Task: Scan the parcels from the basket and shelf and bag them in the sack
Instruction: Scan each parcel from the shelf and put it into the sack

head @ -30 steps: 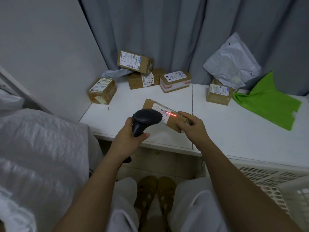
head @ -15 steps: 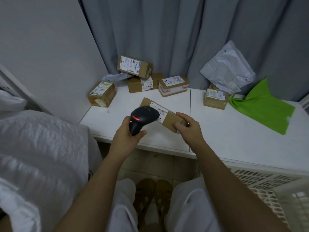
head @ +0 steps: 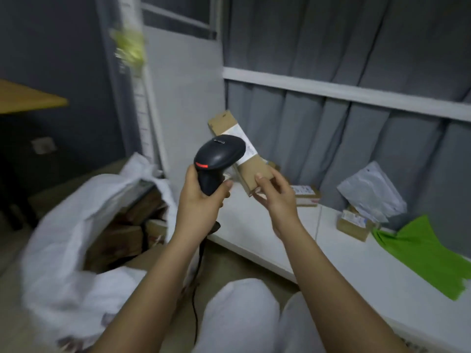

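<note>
My left hand (head: 201, 200) grips a black barcode scanner (head: 218, 159) by its handle, its cable hanging down. My right hand (head: 276, 197) holds a long brown cardboard parcel (head: 254, 171) with a white label, lifted above the white shelf (head: 344, 256) and tilted up behind the scanner. To the left stands an open white sack (head: 63, 240) with several brown parcels (head: 122, 235) inside. More parcels lie on the shelf: a labelled box (head: 305, 196) just right of my right hand and a small box (head: 353, 225) farther right.
A grey plastic mailer (head: 372, 194) leans on the grey curtain and a green bag (head: 428, 253) lies at the shelf's right. A white upper shelf board (head: 356, 94) crosses above. A wooden tabletop (head: 28, 100) juts in at far left. The view is blurred.
The parcel has been lifted off the shelf and raised, with both hands moving up. The red scan line is gone. My view has swung left, so the open sack now shows.
</note>
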